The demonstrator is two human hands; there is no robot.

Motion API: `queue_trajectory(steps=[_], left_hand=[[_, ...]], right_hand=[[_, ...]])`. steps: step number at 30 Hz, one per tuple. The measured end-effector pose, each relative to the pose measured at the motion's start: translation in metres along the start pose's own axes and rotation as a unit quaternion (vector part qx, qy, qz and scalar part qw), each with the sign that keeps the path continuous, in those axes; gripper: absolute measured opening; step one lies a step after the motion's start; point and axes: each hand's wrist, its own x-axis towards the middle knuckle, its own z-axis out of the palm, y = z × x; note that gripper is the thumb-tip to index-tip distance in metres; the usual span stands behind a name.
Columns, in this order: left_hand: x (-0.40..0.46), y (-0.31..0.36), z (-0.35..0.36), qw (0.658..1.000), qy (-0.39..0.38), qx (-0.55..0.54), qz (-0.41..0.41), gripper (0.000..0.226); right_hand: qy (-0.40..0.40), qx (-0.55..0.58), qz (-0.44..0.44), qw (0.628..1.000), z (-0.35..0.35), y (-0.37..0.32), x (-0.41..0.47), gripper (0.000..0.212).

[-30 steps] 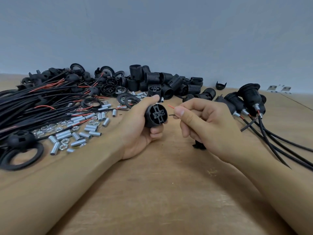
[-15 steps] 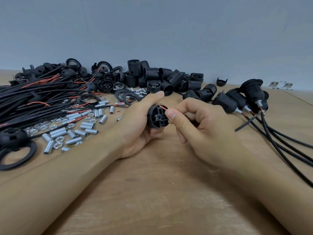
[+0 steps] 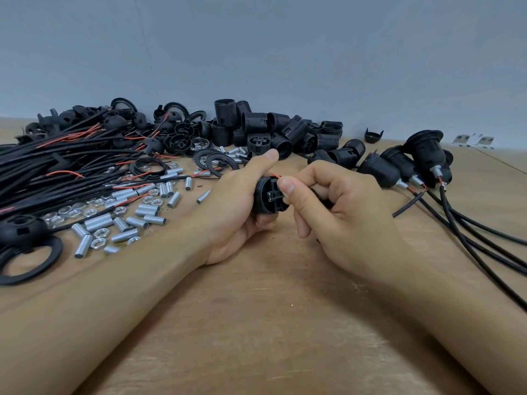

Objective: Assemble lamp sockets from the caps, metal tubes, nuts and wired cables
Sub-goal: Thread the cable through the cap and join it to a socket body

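Note:
My left hand (image 3: 238,206) grips a black lamp socket body (image 3: 268,198) above the wooden table, its terminal end turned toward my right hand. My right hand (image 3: 336,206) pinches a thin red wire (image 3: 275,175) between thumb and forefinger, right against the socket's end face. The wire's cable is hidden behind my right hand. Silver metal tubes (image 3: 142,215) and hex nuts (image 3: 71,213) lie scattered to the left. A bundle of black wired cables (image 3: 57,163) with red leads lies at the far left.
Black threaded socket shells (image 3: 273,129) and caps (image 3: 176,138) are heaped at the back. Assembled sockets (image 3: 422,155) with trailing black cables (image 3: 484,238) lie at the right. A black ring (image 3: 31,260) lies at the left edge. The wooden table (image 3: 256,323) ends at a grey wall.
My right hand has brought the red wire leftward from a gap onto the socket's end face. Both hands sit a little lower and closer together.

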Motion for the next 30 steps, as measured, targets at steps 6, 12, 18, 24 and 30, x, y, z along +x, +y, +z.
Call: queue_trajectory(steps=[6, 12, 18, 24, 30], left_hand=[[-0.001, -0.002, 0.004, 0.999, 0.045, -0.005, -0.007, 0.035], [-0.005, -0.010, 0.016, 0.995, 0.073, -0.067, -0.010, 0.040], [-0.007, -0.013, 0.020, 0.991, 0.111, -0.079, 0.003, 0.044], [-0.007, -0.008, 0.016, 0.991, 0.076, -0.098, 0.042, 0.045], [-0.009, -0.005, 0.017, 0.989, 0.083, -0.094, 0.080, 0.043]], right_hand=[[0.026, -0.032, -0.009, 0.999, 0.005, -0.001, -0.002, 0.022], [0.082, -0.066, -0.033, 0.994, 0.011, 0.001, -0.002, 0.024], [0.066, -0.033, -0.028, 0.997, 0.013, 0.006, -0.002, 0.022], [0.064, 0.053, -0.026, 0.996, 0.010, 0.005, -0.001, 0.014], [0.084, 0.092, 0.039, 0.991, 0.007, 0.007, 0.002, 0.012]])
